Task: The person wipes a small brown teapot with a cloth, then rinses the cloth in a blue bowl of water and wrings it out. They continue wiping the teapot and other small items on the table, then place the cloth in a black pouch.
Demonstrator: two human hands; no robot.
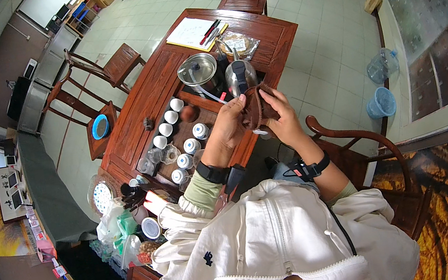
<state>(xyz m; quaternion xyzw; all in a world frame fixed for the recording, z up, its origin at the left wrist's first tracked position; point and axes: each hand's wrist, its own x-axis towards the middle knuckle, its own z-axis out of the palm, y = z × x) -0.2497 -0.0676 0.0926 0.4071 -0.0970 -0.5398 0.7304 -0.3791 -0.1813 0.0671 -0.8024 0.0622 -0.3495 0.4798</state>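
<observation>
My left hand (227, 125) and my right hand (283, 116) both grip a dark brown cloth (256, 109) wrapped around something small and white held between them; only a sliver of white shows below the cloth. They hover over the near right edge of a dark red wooden tea table (141, 109). Just beyond the cloth stands a steel kettle (240, 75). Left of my left hand sit several small blue-and-white cups (190, 145) and a row of white cups (169, 119).
A steel pot with a glass lid (198, 69), a small brown teapot (189, 112), a notepad with pens (195, 31) and a wrapped packet (240, 43) lie on the table. Wooden chairs (112, 70) stand around it. A blue bin (381, 102) and water jug (382, 65) are at right.
</observation>
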